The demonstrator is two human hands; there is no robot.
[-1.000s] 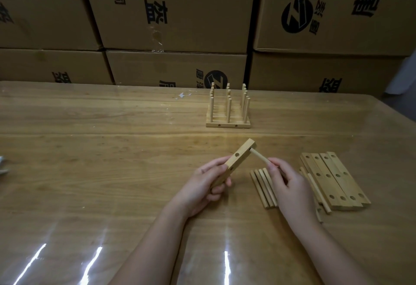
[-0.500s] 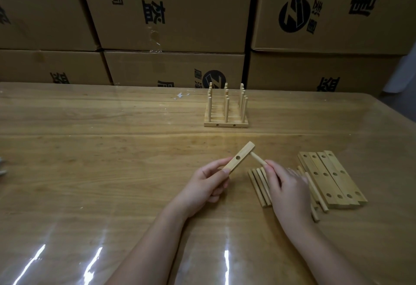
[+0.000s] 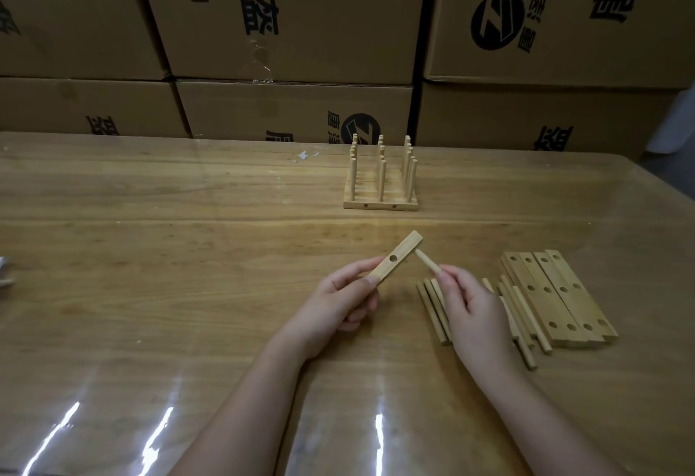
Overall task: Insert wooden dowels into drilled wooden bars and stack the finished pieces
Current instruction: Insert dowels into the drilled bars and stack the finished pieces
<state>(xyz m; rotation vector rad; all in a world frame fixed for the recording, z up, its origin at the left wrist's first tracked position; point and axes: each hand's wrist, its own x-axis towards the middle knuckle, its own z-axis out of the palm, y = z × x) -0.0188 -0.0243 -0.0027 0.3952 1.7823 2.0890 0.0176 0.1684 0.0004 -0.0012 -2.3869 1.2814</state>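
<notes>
While our left hand (image 3: pixel 338 302) grips the drilled bar (image 3: pixel 395 261) by its lower end, thumb and fingers curled round it, the bar tilts up and away toward the far edge of the desk (image 3: pixel 150 250), one hole plain on its upper face. Our right hand (image 3: pixel 470 310) pinches a dowel (image 3: pixel 427 262) between thumb and fingertips, and the dowel's far tip meets the bar's side just below the raised end; whether it sits in a hole, we cannot tell. Both pieces are held up over the middle of the desk.

Just under the right hand, a few loose dowels (image 3: pixel 434 310) lie side by side on the desk. To their right lie further dowels (image 3: pixel 526 321), some resting against the spare bars (image 3: pixel 556 295), which lie flat and touching, holes up, toward the right edge.

Out toward the far edge we have the finished pieces (image 3: pixel 380 189), set tight together with their dowels upright in three rows.

Glare streaks show on the glossy desk along the near edge, a grey object (image 3: pixel 5 272) peeks in at the left edge, and printed cardboard boxes (image 3: pixel 301 24) stand stacked beyond the far edge.
</notes>
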